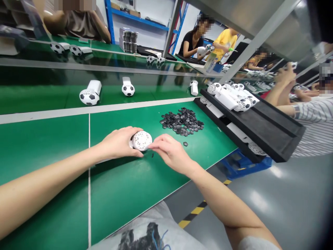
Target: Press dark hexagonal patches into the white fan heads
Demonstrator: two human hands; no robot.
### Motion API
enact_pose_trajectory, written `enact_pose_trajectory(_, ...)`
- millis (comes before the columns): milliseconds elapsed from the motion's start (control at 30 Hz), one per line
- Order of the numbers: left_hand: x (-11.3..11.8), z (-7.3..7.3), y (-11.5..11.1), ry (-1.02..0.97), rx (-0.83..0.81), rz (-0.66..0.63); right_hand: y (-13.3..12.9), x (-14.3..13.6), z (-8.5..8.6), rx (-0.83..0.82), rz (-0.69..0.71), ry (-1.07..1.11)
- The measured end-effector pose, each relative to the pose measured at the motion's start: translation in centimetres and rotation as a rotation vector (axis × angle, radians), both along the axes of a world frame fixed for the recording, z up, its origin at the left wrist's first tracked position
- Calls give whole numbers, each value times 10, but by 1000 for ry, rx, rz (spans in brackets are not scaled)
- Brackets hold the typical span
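My left hand [121, 142] is wrapped round a white device with a round, football-patterned openwork head [142, 140]; the head faces up and its pattern gaps are unfilled. Fingertips of my right hand [169, 149] are pinched together at the head's right edge; what they hold, if anything, is hidden. On the green table just below the head lies a small dark piece [152, 155]. Beyond my right hand is a spread pile of small black pentagon pieces [182, 121], with a single black pentagon piece [185, 143] apart from it.
At the right, stacked black trays [275, 128] hold several white devices and overhang the table edge. Finished-looking football devices [90, 96] [128, 88] [194, 88] lie on the dark green belt [156, 85] ahead. Several people sit across and to the right; a striped sleeve [309, 111] is close by.
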State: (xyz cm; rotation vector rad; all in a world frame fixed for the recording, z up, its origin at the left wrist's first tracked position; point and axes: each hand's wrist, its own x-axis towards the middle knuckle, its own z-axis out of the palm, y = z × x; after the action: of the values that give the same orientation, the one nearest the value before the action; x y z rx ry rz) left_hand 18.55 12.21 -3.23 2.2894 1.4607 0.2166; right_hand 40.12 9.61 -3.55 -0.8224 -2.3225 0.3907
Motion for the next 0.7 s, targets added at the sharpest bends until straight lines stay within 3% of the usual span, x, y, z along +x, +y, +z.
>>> enact_pose_trajectory(133, 1, 2, -4, -11, 20, 14, 4, -20, 1, 160, 64, -202)
enact_pose_trajectory(233, 2, 3, -7, -12, 49, 9, 6, -29, 4, 162, 65, -307)
enact_pose_trajectory(333, 2, 5, -9, -6, 69, -11, 7, -32, 5, 88, 32, -292)
enact_pose_trajectory(533, 3, 10, -9, -45, 51, -2, 9, -24, -5, -99, -107, 0)
enact_pose_trajectory(700, 5, 10, -8, -47, 1, 32, 13, -22, -11, -325, -121, -53)
